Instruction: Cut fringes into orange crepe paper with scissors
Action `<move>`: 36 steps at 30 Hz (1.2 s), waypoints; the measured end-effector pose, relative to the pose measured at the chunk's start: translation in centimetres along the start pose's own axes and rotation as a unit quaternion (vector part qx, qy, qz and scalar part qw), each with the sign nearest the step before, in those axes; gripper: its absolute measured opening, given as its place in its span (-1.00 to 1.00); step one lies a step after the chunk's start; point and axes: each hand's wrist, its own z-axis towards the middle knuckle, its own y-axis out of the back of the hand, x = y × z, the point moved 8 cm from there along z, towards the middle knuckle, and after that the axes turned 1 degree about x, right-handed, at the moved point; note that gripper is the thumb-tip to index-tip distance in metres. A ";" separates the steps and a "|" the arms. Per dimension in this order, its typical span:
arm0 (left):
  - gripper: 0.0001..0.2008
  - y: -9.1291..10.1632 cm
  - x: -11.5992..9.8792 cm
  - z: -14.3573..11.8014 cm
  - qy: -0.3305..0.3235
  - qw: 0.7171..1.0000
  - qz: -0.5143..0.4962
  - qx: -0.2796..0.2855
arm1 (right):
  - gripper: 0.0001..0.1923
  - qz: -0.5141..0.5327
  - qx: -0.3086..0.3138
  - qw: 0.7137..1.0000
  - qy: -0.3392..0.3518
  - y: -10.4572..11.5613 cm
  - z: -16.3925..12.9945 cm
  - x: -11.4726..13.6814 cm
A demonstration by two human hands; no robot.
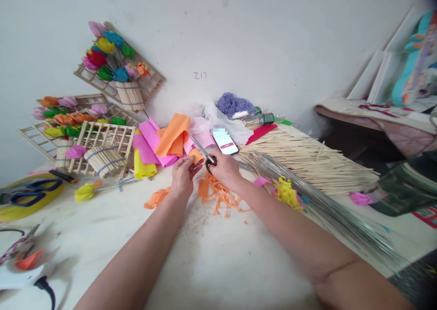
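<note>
At frame centre, our right hand [223,168] grips black-handled steel scissors [205,156], blades parted around a small orange crepe-paper piece [195,155] pinched in our left hand [182,177]. Fingertips so near the blades risk a nick. Orange paper scraps [221,197] lie below; a white smartphone [225,142] crowds behind.

orange paper piece [195,155], black-handled scissors [209,161], pink paper sheets [149,142]

Orange paper [195,155], scissors [205,157] open, mid-table.
</note>
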 end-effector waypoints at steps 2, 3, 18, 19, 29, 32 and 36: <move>-0.75 0.0 0.0 0.0 -0.001 1.000 0.002 -0.002 | -0.59 0.014 -0.008 1.000 0.001 0.2 -0.1 0.0; -0.75 0.1 0.0 0.1 -0.003 1.000 0.002 -0.001 | -0.59 0.022 -0.011 1.000 0.001 0.3 -0.1 0.0; -0.79 0.0 0.1 -0.1 0.008 0.999 -0.032 -0.008 | -0.62 0.132 0.016 0.991 -0.021 -0.5 0.5 -0.7; -0.80 -0.1 0.1 -0.2 0.009 0.999 -0.035 -0.009 | -0.62 0.132 0.017 0.991 -0.023 -0.5 0.5 -0.7; -0.77 -0.1 0.2 -0.1 0.004 1.000 -0.025 0.001 | -0.64 0.135 0.021 0.991 -0.009 -0.9 0.6 -0.5; -0.76 -0.2 0.2 -0.1 0.002 1.000 -0.022 0.004 | -0.65 0.133 0.020 0.991 -0.008 -0.8 0.5 -0.4; -0.78 -0.2 0.1 -0.1 0.003 1.000 -0.024 0.004 | -0.65 0.131 0.022 0.991 0.003 -0.8 0.5 -0.2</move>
